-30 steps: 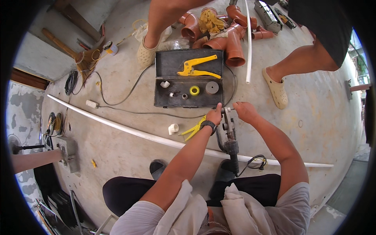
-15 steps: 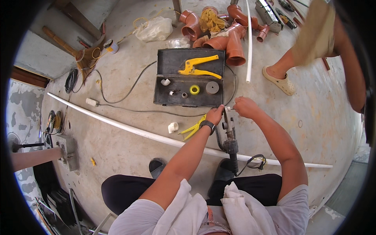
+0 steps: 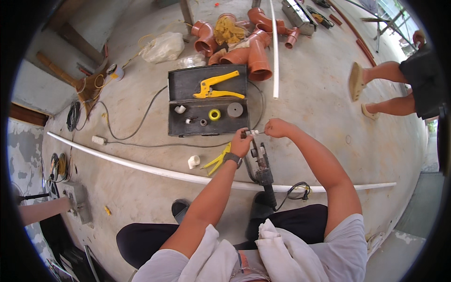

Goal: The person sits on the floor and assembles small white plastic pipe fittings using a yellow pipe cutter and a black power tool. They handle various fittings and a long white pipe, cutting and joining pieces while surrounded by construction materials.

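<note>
A pipe welding iron (image 3: pixel 264 175) with a black handle lies between my feet, its head pointing away from me. Small pale fittings (image 3: pixel 255 133) show at its far end. My left hand (image 3: pixel 241 143) is closed beside that end, with a small dark part at its fingertips that I cannot make out. From the right, my right hand (image 3: pixel 278 128) pinches a thin rod (image 3: pixel 262 133) that reaches the pale fittings. Close to my left wrist lie yellow-green pliers (image 3: pixel 217 160) and a white elbow fitting (image 3: pixel 193 161).
Beyond my hands sits an open black case (image 3: pixel 176 127) holding a yellow pipe cutter (image 3: pixel 217 85), tape and small parts. A long white pipe (image 3: pixel 141 166) crosses the floor under my forearms. Orange pipe fittings (image 3: pixel 258 58) are piled behind. A person (image 3: pixel 399 75) stands at the right.
My view has shifted, so the case and iron appear farther left. Both hands stay at the iron's far end. The person at the right has stepped farther away.
</note>
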Demonstrator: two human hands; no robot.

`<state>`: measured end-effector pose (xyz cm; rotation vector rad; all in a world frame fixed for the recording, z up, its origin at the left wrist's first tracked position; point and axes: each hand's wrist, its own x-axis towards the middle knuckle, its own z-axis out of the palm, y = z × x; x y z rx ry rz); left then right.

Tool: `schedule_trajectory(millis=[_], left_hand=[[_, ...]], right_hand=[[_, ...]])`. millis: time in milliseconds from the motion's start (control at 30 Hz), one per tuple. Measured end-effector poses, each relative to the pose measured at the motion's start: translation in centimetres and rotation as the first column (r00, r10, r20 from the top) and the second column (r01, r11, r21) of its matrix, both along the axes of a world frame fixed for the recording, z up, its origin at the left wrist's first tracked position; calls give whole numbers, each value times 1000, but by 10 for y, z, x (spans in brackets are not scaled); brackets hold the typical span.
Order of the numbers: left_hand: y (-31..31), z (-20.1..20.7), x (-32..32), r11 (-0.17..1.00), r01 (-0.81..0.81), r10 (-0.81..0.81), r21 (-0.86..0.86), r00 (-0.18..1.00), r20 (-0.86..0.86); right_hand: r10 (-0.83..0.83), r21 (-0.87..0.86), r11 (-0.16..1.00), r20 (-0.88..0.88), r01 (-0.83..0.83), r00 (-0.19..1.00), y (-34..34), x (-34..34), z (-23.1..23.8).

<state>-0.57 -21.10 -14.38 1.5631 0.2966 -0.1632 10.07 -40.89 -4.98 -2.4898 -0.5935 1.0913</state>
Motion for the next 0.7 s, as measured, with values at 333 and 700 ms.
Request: schedule_trajectory(millis=[333, 700], left_hand=[[11, -2, 7, 986, 156, -144, 57, 973, -181], [21, 12, -7, 994, 68, -38, 88, 951, -308]], right_hand=[[2, 196, 980, 179, -37, 984, -14, -5, -17], [146, 134, 964, 456, -230, 878, -3, -33, -7]])
